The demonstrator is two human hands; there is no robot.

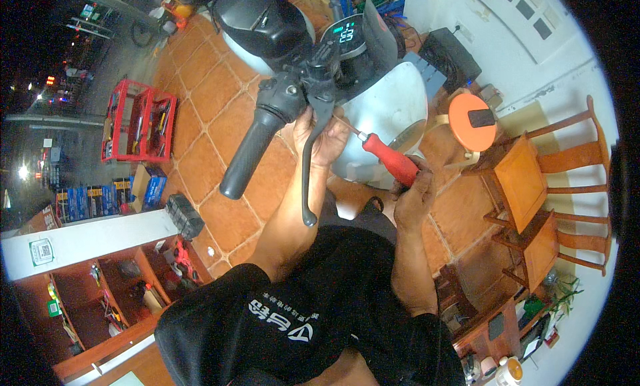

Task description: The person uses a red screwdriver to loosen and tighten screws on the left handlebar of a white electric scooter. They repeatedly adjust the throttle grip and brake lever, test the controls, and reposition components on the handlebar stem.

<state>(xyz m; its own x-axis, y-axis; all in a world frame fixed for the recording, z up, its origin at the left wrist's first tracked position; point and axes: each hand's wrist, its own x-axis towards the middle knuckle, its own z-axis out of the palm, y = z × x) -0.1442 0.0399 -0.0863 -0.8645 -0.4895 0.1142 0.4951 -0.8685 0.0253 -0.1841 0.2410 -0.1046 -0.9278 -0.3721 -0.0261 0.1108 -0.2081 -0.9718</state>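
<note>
In my right hand is a screwdriver with a red handle, gripped by the end of the handle. Its thin shaft slants up and left toward the base of a black brake lever; where the tip sits is hidden. My left hand is closed around the base of that lever from below, its fingertips partly covered by it. Beside the lever a black rubber handlebar grip points down and left, with a switch housing at its upper end. A lit dashboard display shows beyond.
The scooter's pale front panel lies just past my hands, with its black seat behind. A red tool rack stands left on the tiled floor. At right are an orange round stool and wooden chairs. Lower left is a compartmented shelf.
</note>
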